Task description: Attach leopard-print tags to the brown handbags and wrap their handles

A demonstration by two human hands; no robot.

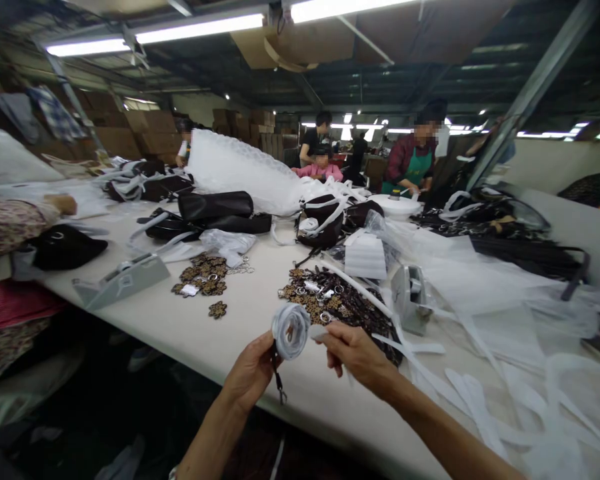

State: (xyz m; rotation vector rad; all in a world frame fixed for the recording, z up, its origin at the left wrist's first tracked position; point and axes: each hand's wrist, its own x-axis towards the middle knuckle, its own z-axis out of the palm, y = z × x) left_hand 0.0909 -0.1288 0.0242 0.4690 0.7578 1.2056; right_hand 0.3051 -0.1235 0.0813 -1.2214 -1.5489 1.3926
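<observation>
My left hand (250,370) is closed on the edge of a coiled strap (291,331) wrapped in whitish material, held above the table's front edge. From the coil a dark end with a metal clasp (281,390) hangs down beside my fingers. To its right, my right hand (353,350) pinches a small pale strip (319,331) whose tip is close to the coil; whether the two touch I cannot tell. Just beyond my hands lies a pile of brown patterned charms and dark straps (325,297) with metal rings. A single flower-shaped charm (217,309) sits apart to the left.
Grey tape dispensers (123,281) stand left and right on the pale table (180,333). Behind are dark bags (215,210) and a large wrapped white roll (240,167). White foam strips (475,407) spread over the right side. A co-worker's sleeve (10,223) is at far left; others work behind.
</observation>
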